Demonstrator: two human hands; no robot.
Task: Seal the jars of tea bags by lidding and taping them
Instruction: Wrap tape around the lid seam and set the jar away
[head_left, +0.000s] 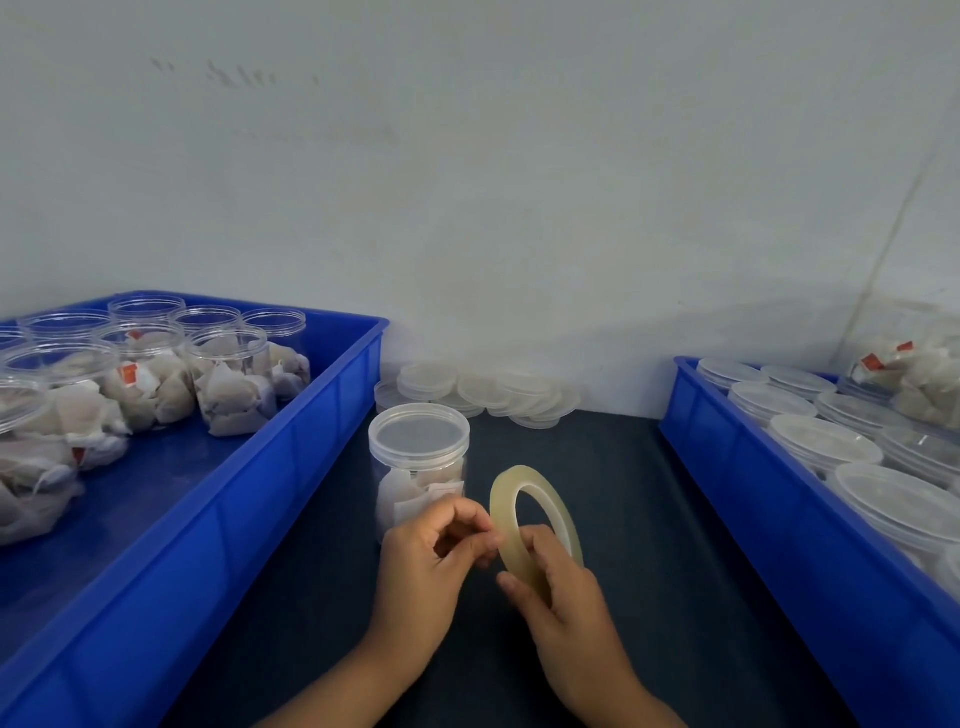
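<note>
A clear lidded jar of tea bags stands on the dark table between two blue trays. Just in front of it, my right hand grips a thin roll of clear tape, held upright on edge. My left hand has thumb and fingers curled and picks at the roll's left rim; whether a loose tape end is pinched there is too small to tell. My left hand hides the jar's lower front.
The left blue tray holds several unlidded jars of tea bags. The right blue tray holds several lidded jars. Loose clear lids are piled against the white wall behind the jar.
</note>
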